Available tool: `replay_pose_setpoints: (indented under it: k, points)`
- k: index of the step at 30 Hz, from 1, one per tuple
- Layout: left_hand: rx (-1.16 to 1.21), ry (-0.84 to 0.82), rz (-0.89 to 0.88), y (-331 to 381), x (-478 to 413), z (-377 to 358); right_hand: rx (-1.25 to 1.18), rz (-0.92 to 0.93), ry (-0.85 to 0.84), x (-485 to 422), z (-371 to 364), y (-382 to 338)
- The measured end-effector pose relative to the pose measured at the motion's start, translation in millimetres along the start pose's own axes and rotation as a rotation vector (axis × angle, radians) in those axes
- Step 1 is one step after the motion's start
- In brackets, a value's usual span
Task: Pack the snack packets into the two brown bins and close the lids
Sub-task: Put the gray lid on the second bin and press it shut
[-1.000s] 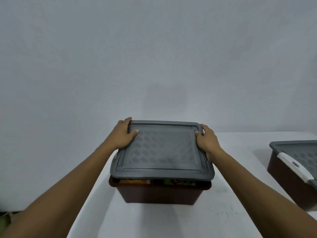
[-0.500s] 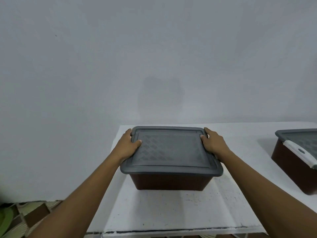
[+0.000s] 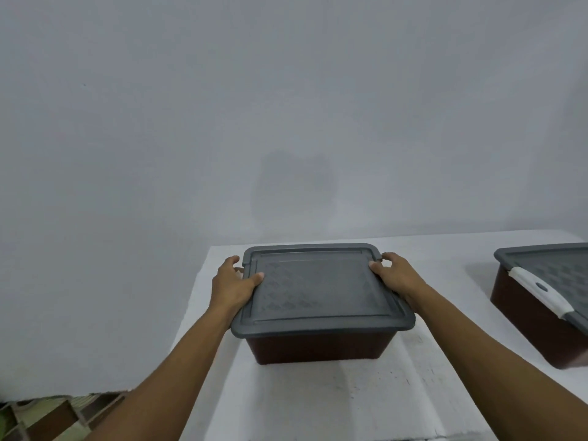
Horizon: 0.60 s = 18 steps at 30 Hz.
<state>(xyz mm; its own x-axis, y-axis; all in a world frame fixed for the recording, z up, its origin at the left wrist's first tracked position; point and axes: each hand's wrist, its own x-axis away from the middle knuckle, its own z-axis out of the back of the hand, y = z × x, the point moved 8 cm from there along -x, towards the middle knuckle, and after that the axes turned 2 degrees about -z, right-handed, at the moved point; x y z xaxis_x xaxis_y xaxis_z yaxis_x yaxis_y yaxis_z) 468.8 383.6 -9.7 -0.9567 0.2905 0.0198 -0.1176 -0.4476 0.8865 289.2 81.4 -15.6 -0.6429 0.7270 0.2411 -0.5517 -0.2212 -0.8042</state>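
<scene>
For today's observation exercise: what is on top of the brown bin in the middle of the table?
A grey lid covers the brown bin, with the left hand and right hand gripping its sides. The bin's contents are hidden.

The near bin [image 3: 318,348] is dark brown under a grey lid [image 3: 321,291] embossed with a diamond pattern. The second bin [image 3: 534,323] at the right is the same brown, its grey lid [image 3: 560,265] equally patterned, with a white latch [image 3: 541,289]. The tabletop [image 3: 318,405] is white with dark specks; the wall [image 3: 286,106] is plain pale grey.
</scene>
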Motion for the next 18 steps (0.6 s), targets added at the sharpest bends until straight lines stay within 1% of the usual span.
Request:
replay_pose_setpoints:
  k: [3,6,9,11,14,18]
  points:
    - [0.012,0.039,0.016,11,2,-18,0.115,0.005,0.067,-5,24,0]
    - [-0.023,0.053,0.027,15,4,-26,0.186,0.069,0.155,-5,37,-3]
    - [-0.201,0.058,-0.120,31,9,-27,0.359,0.198,0.237,3,35,-13]
    - [-0.334,0.041,-0.229,39,13,-32,0.481,0.303,0.256,10,29,-19]
    - [-0.520,-0.045,-0.324,42,17,-47,0.623,0.418,0.229,18,17,-25]
    - [-0.597,-0.259,-0.356,36,23,-61,0.756,0.412,0.102,17,5,-15]
